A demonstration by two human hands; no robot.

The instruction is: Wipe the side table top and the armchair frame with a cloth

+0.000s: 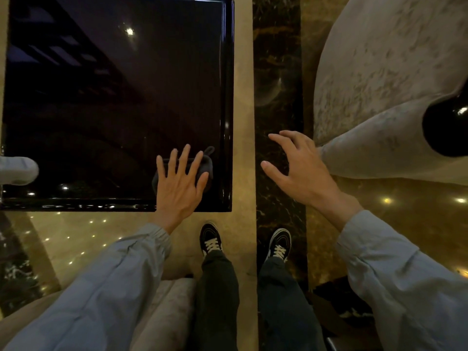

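Note:
A glossy black side table point(114, 97) fills the upper left of the view. A dark grey cloth point(206, 162) lies on its near right corner. My left hand point(181, 184) is pressed flat on the cloth with fingers spread, covering most of it. My right hand point(298, 171) hovers over the dark marble floor strip to the right of the table, fingers apart and holding nothing. A beige upholstered armchair point(385, 72) stands at the right, its armrest ending in a glossy black frame knob point(445, 127).
Polished marble floor point(243, 148) lies between table and armchair. My two feet in black sneakers stand just below the table's near edge. Another grey armrest point(17, 171) pokes in at the left edge. A beige cushion shows at the bottom left.

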